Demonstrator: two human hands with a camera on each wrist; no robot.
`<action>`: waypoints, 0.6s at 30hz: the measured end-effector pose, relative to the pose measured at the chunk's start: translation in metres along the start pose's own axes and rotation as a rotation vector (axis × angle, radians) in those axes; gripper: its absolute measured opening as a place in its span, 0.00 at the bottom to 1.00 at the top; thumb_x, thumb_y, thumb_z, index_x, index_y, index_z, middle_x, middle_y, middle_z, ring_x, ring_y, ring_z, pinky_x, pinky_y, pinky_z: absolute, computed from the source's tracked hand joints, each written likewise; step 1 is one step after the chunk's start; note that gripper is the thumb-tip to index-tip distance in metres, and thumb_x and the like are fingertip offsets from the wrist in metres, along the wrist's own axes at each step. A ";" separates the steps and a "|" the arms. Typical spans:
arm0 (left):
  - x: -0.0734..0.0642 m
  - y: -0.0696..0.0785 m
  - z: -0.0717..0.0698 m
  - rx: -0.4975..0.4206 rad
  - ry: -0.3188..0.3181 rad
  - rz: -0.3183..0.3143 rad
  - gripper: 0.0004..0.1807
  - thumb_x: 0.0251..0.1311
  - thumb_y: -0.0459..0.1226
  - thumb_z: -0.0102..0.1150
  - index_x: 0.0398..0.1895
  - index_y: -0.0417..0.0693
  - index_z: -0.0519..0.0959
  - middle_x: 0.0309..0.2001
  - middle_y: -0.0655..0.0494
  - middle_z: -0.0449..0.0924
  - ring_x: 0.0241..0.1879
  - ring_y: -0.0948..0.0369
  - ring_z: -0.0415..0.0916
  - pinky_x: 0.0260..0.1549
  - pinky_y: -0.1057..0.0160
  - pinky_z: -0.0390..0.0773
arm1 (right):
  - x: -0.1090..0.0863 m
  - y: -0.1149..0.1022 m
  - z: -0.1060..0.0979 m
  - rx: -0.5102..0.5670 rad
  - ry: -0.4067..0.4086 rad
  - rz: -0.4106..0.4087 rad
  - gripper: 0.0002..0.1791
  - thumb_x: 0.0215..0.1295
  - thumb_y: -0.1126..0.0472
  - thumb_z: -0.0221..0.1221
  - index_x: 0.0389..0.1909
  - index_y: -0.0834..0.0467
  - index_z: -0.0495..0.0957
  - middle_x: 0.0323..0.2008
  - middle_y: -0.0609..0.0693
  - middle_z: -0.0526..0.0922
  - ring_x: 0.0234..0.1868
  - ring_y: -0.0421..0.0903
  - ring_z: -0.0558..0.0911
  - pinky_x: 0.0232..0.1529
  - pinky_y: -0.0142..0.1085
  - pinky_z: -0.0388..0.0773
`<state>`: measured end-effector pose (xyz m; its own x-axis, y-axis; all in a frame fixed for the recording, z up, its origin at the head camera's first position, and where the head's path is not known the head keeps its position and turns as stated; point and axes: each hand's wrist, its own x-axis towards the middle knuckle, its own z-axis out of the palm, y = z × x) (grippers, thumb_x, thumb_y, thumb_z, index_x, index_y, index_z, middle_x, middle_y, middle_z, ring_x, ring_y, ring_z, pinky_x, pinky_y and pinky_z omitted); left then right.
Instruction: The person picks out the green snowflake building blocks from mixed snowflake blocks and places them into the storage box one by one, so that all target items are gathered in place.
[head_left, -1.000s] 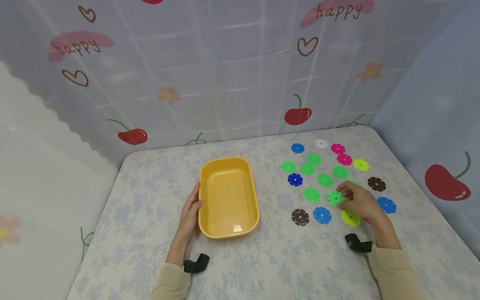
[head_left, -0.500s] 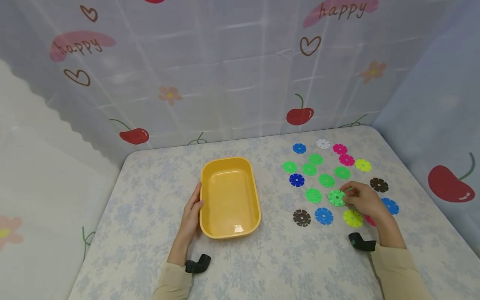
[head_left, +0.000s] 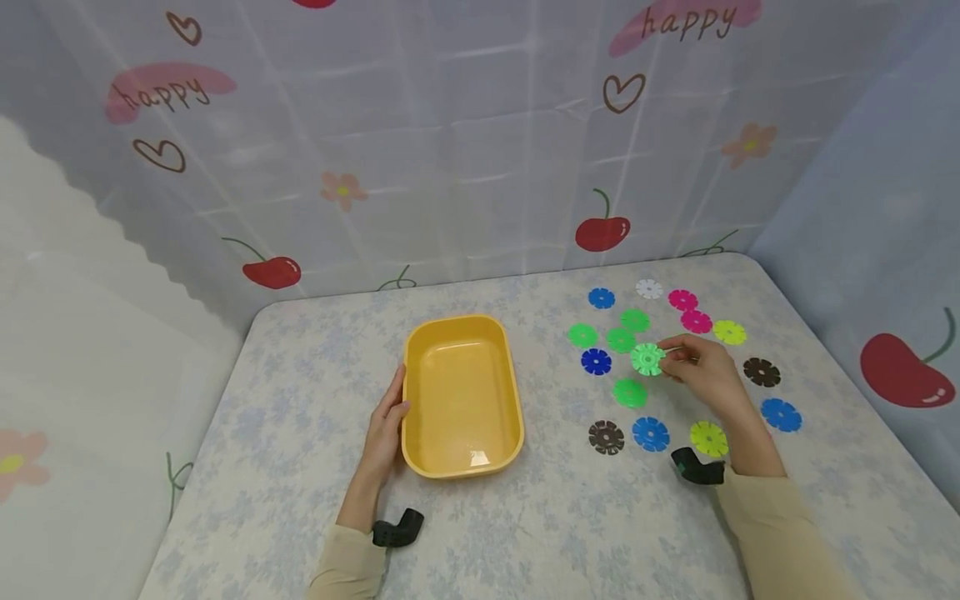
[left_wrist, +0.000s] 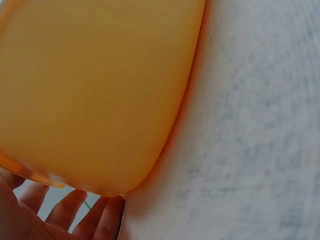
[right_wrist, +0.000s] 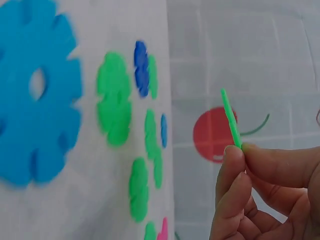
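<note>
My right hand pinches a green plastic snowflake disc by its edge, between thumb and fingers. In the right wrist view the held disc appears edge-on, raised above the table. Under and around it lie flat discs: green ones, a dark blue one and a yellow one. My left hand holds the left side of a yellow plastic tray, thumb at the rim and fingers along the outer wall. Its fingertips show against the tray wall in the left wrist view.
More snowflake discs are spread over the table's right side: brown ones, blue ones, pink ones and a white one. A printed curtain hangs behind the table, which has a floral cover.
My right hand has lifted the green snowflake disc and carried it up and left, over the other discs. The left hand stays at the tray's side. The head view has shifted slightly.
</note>
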<state>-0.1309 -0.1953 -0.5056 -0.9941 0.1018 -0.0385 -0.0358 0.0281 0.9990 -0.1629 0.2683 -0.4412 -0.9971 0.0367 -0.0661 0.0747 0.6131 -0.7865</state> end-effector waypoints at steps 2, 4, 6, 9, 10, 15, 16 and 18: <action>0.000 0.000 0.000 -0.002 -0.003 0.000 0.29 0.77 0.40 0.37 0.78 0.67 0.50 0.78 0.71 0.44 0.77 0.67 0.38 0.62 0.84 0.56 | 0.004 -0.010 0.005 0.020 0.002 -0.016 0.17 0.70 0.63 0.57 0.56 0.66 0.75 0.38 0.60 0.79 0.38 0.55 0.83 0.37 0.34 0.83; 0.000 0.000 -0.001 -0.004 -0.007 -0.004 0.29 0.77 0.41 0.38 0.77 0.68 0.50 0.78 0.72 0.44 0.77 0.67 0.38 0.62 0.84 0.56 | 0.008 -0.021 0.011 0.040 -0.004 -0.032 0.17 0.70 0.64 0.57 0.56 0.66 0.76 0.38 0.61 0.80 0.38 0.55 0.84 0.37 0.35 0.83; -0.001 0.000 0.000 -0.006 -0.009 -0.006 0.29 0.77 0.42 0.38 0.77 0.69 0.50 0.77 0.72 0.44 0.77 0.68 0.38 0.62 0.84 0.56 | 0.013 -0.031 0.017 0.061 -0.018 -0.051 0.16 0.69 0.64 0.57 0.55 0.66 0.76 0.38 0.61 0.81 0.37 0.54 0.84 0.37 0.37 0.83; -0.001 -0.001 0.000 -0.003 -0.009 -0.009 0.28 0.77 0.42 0.38 0.77 0.70 0.50 0.77 0.73 0.44 0.77 0.69 0.38 0.62 0.84 0.56 | 0.019 -0.045 0.029 0.086 -0.045 -0.074 0.15 0.69 0.65 0.57 0.55 0.65 0.77 0.37 0.61 0.81 0.39 0.55 0.85 0.40 0.41 0.83; -0.001 -0.001 0.000 -0.001 -0.008 -0.010 0.28 0.77 0.42 0.38 0.77 0.70 0.50 0.77 0.74 0.44 0.77 0.69 0.38 0.62 0.84 0.56 | 0.021 -0.050 0.033 0.095 -0.055 -0.079 0.15 0.69 0.65 0.57 0.54 0.64 0.77 0.37 0.60 0.81 0.39 0.56 0.84 0.41 0.42 0.83; 0.000 0.000 -0.001 0.009 -0.001 -0.017 0.28 0.77 0.42 0.37 0.77 0.71 0.51 0.77 0.75 0.44 0.77 0.69 0.38 0.62 0.85 0.55 | 0.032 -0.078 0.056 0.131 -0.103 -0.121 0.15 0.69 0.65 0.57 0.54 0.63 0.77 0.37 0.59 0.81 0.41 0.59 0.83 0.43 0.47 0.82; 0.000 0.000 -0.001 0.012 -0.001 -0.020 0.28 0.77 0.42 0.37 0.77 0.71 0.51 0.77 0.75 0.44 0.77 0.69 0.38 0.62 0.85 0.55 | 0.034 -0.084 0.061 0.130 -0.109 -0.131 0.15 0.69 0.65 0.58 0.54 0.63 0.78 0.36 0.59 0.81 0.40 0.58 0.84 0.43 0.47 0.82; 0.000 0.001 -0.001 0.013 -0.002 -0.022 0.28 0.77 0.41 0.37 0.77 0.71 0.51 0.77 0.75 0.44 0.77 0.69 0.38 0.62 0.85 0.55 | 0.038 -0.096 0.070 0.129 -0.129 -0.151 0.14 0.68 0.66 0.58 0.53 0.63 0.78 0.36 0.59 0.81 0.39 0.56 0.84 0.43 0.48 0.82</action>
<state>-0.1308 -0.1967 -0.5048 -0.9929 0.1025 -0.0604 -0.0563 0.0429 0.9975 -0.2069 0.1556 -0.4114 -0.9880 -0.1539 -0.0129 -0.0662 0.4978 -0.8648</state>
